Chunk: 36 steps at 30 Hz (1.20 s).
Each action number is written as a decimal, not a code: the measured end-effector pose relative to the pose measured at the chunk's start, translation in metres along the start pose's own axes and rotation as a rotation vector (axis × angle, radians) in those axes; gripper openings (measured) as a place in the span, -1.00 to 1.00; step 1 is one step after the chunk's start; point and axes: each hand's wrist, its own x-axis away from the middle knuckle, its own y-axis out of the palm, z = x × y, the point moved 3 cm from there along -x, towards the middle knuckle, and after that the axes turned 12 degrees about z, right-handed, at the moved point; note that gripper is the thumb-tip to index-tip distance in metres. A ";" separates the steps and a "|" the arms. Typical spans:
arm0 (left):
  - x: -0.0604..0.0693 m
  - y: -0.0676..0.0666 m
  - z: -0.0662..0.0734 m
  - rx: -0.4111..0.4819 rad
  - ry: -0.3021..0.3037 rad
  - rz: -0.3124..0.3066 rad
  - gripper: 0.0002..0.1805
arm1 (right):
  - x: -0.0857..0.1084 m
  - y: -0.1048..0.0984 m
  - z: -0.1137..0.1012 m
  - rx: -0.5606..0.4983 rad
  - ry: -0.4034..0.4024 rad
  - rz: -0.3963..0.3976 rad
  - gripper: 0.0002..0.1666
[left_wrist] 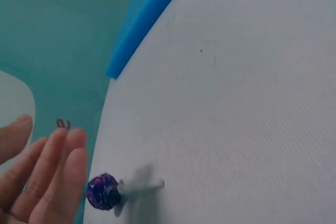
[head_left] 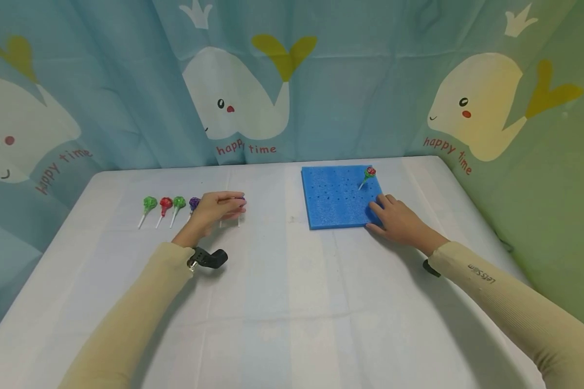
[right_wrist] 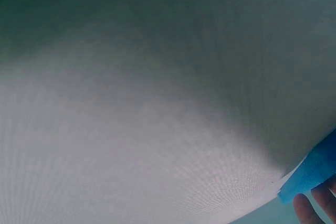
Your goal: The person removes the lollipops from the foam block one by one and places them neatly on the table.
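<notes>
My left hand [head_left: 214,209] hovers over the right end of a row of lollipops, its fingers extended. In the left wrist view a purple lollipop [left_wrist: 104,191] lies on the cloth beside those fingers, apart from them. Two white sticks show below the hand in the head view; their heads are mostly hidden. My right hand [head_left: 400,220] holds the front right corner of a blue foam board [head_left: 340,213] dotted with small holes, thumb at the front edge and fingers at the right side. One red-and-green lollipop [head_left: 370,172] stands tilted in the board's back right part.
Left of my left hand lie a green lollipop [head_left: 150,202], a red lollipop [head_left: 165,203], another green lollipop [head_left: 178,201] and a purple one [head_left: 194,202]. A pale cloth covers the table [head_left: 292,292]. Behind it hangs a blue whale-print curtain [head_left: 350,108].
</notes>
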 end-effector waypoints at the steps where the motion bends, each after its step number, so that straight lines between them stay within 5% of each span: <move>1: -0.001 0.002 0.002 0.009 0.016 -0.009 -0.52 | 0.000 -0.001 0.000 0.001 -0.002 0.000 -0.40; 13: -0.016 0.044 0.022 0.072 0.112 -0.039 -0.57 | 0.002 -0.001 0.000 -0.021 -0.027 0.056 -0.42; 23: -0.033 0.084 0.040 0.042 0.192 -0.046 -0.59 | 0.001 -0.002 0.001 -0.005 0.019 -0.027 -0.38; 36: -0.049 0.135 0.050 0.082 0.226 -0.081 -0.59 | -0.001 0.000 -0.001 0.005 0.023 -0.026 -0.39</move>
